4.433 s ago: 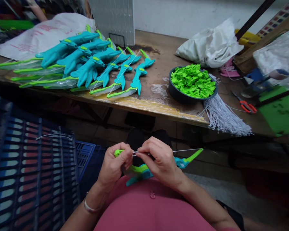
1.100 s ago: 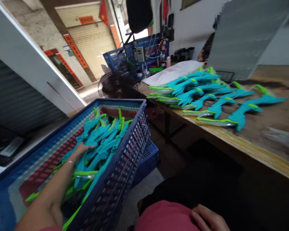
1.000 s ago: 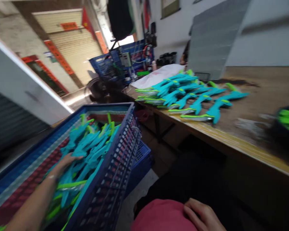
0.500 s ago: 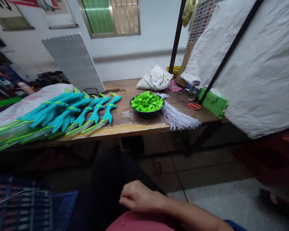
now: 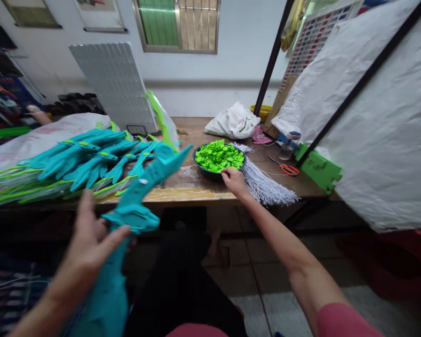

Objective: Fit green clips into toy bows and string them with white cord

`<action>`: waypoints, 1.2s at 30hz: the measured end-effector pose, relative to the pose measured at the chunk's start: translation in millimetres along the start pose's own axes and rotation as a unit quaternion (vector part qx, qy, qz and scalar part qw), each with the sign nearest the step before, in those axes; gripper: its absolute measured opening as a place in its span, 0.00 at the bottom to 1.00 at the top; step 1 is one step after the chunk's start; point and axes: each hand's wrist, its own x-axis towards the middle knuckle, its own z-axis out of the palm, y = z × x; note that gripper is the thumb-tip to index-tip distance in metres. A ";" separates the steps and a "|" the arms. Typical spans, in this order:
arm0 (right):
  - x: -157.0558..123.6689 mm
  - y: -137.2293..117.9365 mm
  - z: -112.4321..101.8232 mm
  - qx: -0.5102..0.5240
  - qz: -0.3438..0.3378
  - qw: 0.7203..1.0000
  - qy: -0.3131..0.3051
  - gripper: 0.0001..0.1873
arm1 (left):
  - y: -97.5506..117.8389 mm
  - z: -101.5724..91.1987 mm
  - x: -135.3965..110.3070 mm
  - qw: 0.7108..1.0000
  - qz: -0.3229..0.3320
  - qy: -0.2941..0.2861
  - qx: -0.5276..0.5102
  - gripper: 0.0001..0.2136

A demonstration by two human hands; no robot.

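Observation:
My left hand (image 5: 94,238) grips a long teal plastic piece (image 5: 136,210), raised and tilted in front of the table; a lime-green strip in clear film stands at its far end. My right hand (image 5: 234,181) is at the near rim of a dark bowl (image 5: 210,175). Its fingers are pressed together, and anything between them is hidden. Small bright green plastic pieces (image 5: 219,155) heap up in that bowl. Beside it a bundle of white cords (image 5: 266,185) fans out over the table edge. Several similar teal pieces (image 5: 80,154) lie piled on the left.
On the wooden table (image 5: 189,128) are a white bag (image 5: 233,120), orange-handled scissors (image 5: 288,169), a small jar (image 5: 286,149) and a green block (image 5: 319,166). A grey ribbed panel (image 5: 115,84) leans at the back. Large white sacking (image 5: 379,117) hangs at right.
My left hand has come into view with a teal plastic piece. My right hand has moved from my lap up to the bowl. The view has shifted slightly.

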 end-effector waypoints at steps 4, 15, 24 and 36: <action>67.1 16.6 11.5 -0.085 0.054 0.995 0.018 0.11 | -16.0 57.3 -8.4 0.984 -0.064 -0.076 -0.149 0.62; 159.5 48.6 64.7 -0.212 0.108 0.971 -0.030 0.15 | -54.4 86.2 10.6 0.938 -0.180 -0.067 -0.289 0.30; 154.8 52.0 62.5 -0.175 0.115 0.977 -0.026 0.14 | -64.3 73.7 19.0 0.919 -0.226 -0.027 -0.323 0.29; 60.8 -53.2 23.9 0.098 -0.008 0.995 0.002 0.12 | -74.8 54.9 24.6 0.922 -0.190 0.026 -0.336 0.30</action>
